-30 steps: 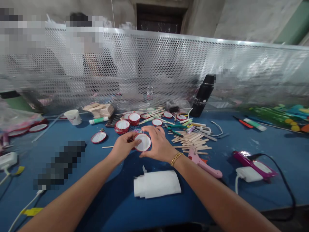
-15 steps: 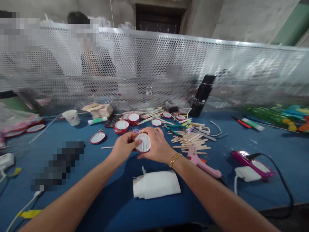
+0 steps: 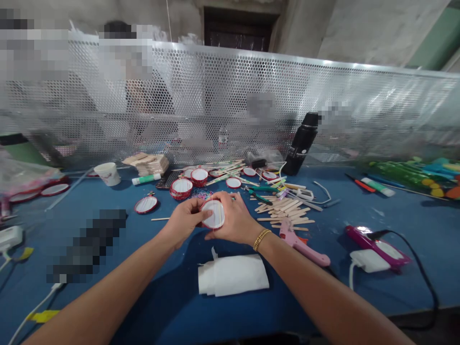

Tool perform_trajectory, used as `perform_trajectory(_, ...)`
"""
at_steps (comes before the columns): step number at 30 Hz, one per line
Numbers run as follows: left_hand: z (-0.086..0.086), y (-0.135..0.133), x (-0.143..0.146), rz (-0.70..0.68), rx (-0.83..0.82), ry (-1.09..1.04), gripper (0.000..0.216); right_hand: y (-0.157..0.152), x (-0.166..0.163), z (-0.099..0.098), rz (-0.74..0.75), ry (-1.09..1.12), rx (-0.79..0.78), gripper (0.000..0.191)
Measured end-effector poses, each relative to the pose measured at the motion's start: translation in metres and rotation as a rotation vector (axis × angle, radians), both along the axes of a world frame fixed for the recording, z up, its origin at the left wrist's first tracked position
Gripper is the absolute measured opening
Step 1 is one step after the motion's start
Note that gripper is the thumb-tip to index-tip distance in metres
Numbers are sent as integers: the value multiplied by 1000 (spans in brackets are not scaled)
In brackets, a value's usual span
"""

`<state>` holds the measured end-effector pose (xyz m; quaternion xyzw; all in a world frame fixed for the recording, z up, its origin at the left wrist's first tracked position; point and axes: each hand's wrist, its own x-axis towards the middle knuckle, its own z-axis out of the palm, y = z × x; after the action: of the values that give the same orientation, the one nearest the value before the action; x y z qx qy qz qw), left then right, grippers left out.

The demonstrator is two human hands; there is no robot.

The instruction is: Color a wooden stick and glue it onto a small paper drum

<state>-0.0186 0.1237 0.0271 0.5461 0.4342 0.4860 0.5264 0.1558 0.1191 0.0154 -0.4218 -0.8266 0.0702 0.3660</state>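
Observation:
A round white disc with a red rim (image 3: 215,215) is held up between my two hands above the blue table. My left hand (image 3: 185,218) pinches its left edge, the thumb lying on the white face. Curled around the disc's right and upper edge is my right hand (image 3: 235,218), with a gold bracelet at the wrist. Directly below lies a folded white cloth or tissue (image 3: 237,275). Similar red-rimmed discs sit behind my hands, some in a stack (image 3: 181,188), and a single one (image 3: 145,205) rests to the left.
Right of my hands are loose wooden sticks (image 3: 287,209), a pink glue gun (image 3: 305,249), green-handled pliers (image 3: 258,194) and a magenta device (image 3: 381,247) with a cable. A black bottle (image 3: 302,143) stands by the perforated metal screen (image 3: 223,96). A paper cup (image 3: 108,174) is at left.
Both hands keep their hold on the disc, which has barely shifted; light stripes on its face look slightly different. The whole view has moved a little.

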Motion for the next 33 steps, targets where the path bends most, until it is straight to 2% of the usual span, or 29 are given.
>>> perform_trajectory(5,0,0,-1,-25,-23,-40,36,-3,0,6,29,39,-91,89)
perform_trajectory(9,3,-3,0,-40,-66,-82,39,-2,1,2,64,181,-180,89)
perform_trajectory(12,10,-5,-1,-49,-64,-124,38,1,1,-4,147,327,-184,90)
perform_trajectory(14,13,-6,-2,-32,-47,-135,39,3,1,-8,187,414,-172,88)
perform_trajectory(17,16,-5,-2,33,-35,-141,44,6,-3,-14,143,494,-160,76)
perform_trajectory(19,15,-3,-2,84,-35,-164,47,7,-7,-16,113,509,-154,57)
perform_trajectory(23,13,2,-4,168,-21,-202,48,5,-14,-18,132,466,-125,8)
perform_trajectory(26,14,6,-7,218,4,-223,47,0,-17,-16,158,426,-32,15)
perform_trajectory(29,16,8,-11,264,5,-246,48,-6,-19,-13,187,423,71,10)
perform_trajectory(33,16,9,-11,254,21,-240,46,-11,-20,-11,162,398,126,7)
